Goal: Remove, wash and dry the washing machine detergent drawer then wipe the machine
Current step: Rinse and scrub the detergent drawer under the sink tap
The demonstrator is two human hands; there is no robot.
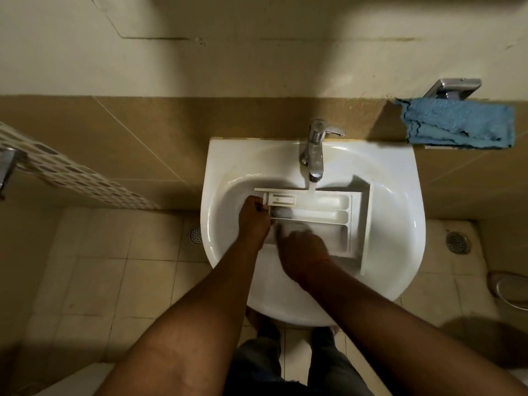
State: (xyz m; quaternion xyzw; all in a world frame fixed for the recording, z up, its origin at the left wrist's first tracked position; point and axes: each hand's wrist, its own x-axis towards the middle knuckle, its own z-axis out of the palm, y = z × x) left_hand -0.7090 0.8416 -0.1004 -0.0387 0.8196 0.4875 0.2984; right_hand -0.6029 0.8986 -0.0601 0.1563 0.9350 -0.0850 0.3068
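Note:
The white detergent drawer point(323, 214) lies across the white sink basin point(228, 167), its front panel point(367, 224) at the right. Water runs from the chrome tap point(314, 155) onto the drawer's far edge. My left hand point(254, 220) grips the drawer's left end with curled fingers. My right hand point(304, 252) is blurred and rests in the drawer's near compartment, fingers bent down into it. Whether it holds anything I cannot tell.
A blue cloth point(457, 124) hangs on a chrome holder point(454, 88) on the wall to the right of the sink. A perforated white basket point(77, 172) juts out at the left. Floor drains point(457, 242) sit in the tiled floor either side.

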